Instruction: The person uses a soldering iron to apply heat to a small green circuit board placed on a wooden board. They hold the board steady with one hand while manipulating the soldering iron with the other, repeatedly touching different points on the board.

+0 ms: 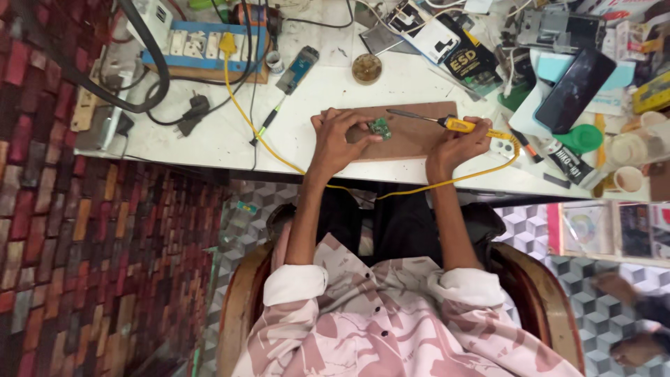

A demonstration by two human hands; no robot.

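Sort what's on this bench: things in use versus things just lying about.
In use: left hand holding the small green circuit board; right hand holding the yellow soldering iron; brown work mat.

Lying about: power strip, black phone, round tin, green funnel.

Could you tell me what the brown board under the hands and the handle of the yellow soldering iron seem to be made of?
The brown board looks like wood or fibreboard: flat, matt, even brown, no shine. The yellow soldering iron, held in the right hand, seems to have a smooth plastic handle, slightly glossy, with a thin dark metal-looking tip.
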